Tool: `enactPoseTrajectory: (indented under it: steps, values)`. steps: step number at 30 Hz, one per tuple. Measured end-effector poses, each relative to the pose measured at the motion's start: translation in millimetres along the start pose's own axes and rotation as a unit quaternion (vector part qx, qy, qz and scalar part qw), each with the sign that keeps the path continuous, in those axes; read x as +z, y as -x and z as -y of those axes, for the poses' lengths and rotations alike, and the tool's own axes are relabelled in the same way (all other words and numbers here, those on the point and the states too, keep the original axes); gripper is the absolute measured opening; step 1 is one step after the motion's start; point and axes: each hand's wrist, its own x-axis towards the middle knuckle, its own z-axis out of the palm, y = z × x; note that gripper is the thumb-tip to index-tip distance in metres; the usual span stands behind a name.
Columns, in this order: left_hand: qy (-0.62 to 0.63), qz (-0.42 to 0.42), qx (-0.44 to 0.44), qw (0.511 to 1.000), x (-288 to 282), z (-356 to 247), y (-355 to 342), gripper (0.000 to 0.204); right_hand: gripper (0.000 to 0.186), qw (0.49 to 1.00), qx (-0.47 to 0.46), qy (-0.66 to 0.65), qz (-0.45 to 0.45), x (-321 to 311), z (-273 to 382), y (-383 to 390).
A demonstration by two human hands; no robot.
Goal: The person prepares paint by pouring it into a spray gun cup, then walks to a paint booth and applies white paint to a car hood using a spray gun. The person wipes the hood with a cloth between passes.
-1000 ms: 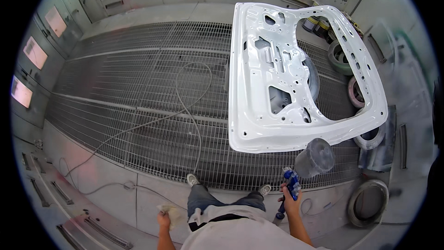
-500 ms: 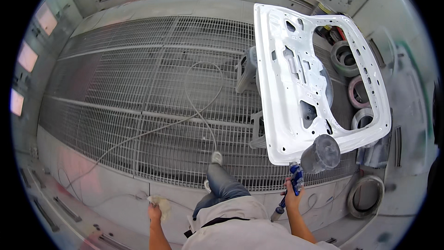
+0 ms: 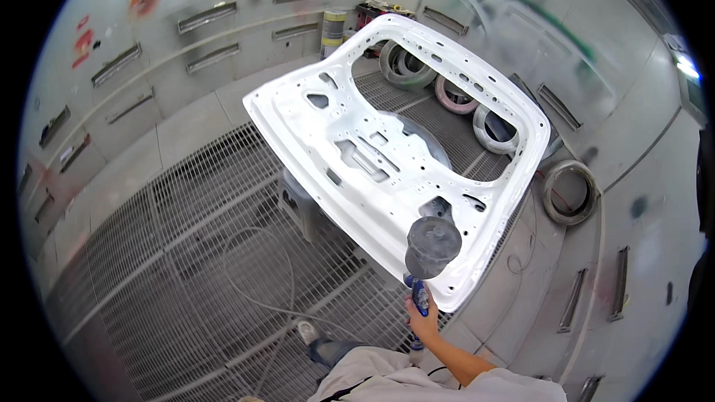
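Observation:
My right hand [image 3: 423,321] is wrapped round the grip of a blue spray gun [image 3: 421,299]. A dark grey paint cup [image 3: 432,247] sits on top of the gun, in front of the near corner of a white-coated car tailgate [image 3: 309,128]. The tailgate rests raised with its inner side up, showing several cut-outs and a large window opening. Part of a grey stand [image 3: 299,208] shows under its left edge. My left hand is out of view below the lower edge.
Metal floor grating [image 3: 186,283] spreads left of the tailgate, with a thin hose [image 3: 292,283] looped over it. Rolls or rings [image 3: 456,97] lie beyond the window opening, another ring [image 3: 570,192] by the right wall. Cans [image 3: 333,33] stand in the far corner.
My view has turned to the right, so the tailgate appears rotated and more central. The spray gun stays in my right hand near the same corner. My left hand and its pale cloth have left the view.

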Motion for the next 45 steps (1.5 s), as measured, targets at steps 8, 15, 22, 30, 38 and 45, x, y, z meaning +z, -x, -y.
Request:
enactPoseTrajectory:
  steps: [8,15,22,30,38,45]
  values:
    - [-0.005,-0.011,0.029,0.999,-55.2,-100.6,-153.9,0.034,0.059,0.999,-0.014,-0.018,-0.023,144.8,45.5,-28.7]
    - [-0.034,-0.025,-0.008,0.999,-102.3,-120.6,-276.0,0.035,0.032,0.995,0.000,-0.036,-0.088,283.3,63.0,-60.5]
    - [-0.099,-0.046,-0.029,0.994,-184.5,-163.6,-466.6,0.036,0.043,0.983,0.015,-0.080,-0.163,465.7,97.4,-98.9]
    - [0.004,-0.050,0.056,0.997,-258.9,-317.9,-697.7,0.035,0.019,0.983,-0.010,-0.055,-0.173,613.2,166.4,-138.1]
    - [0.001,0.090,0.147,0.985,-191.3,-475.3,-848.3,0.035,0.024,0.977,-0.003,-0.088,-0.195,740.6,188.3,-242.3]
    - [-0.219,0.020,0.112,0.969,-169.2,-557.2,-964.4,0.032,0.016,0.972,0.035,-0.106,-0.206,847.4,234.3,-366.5]
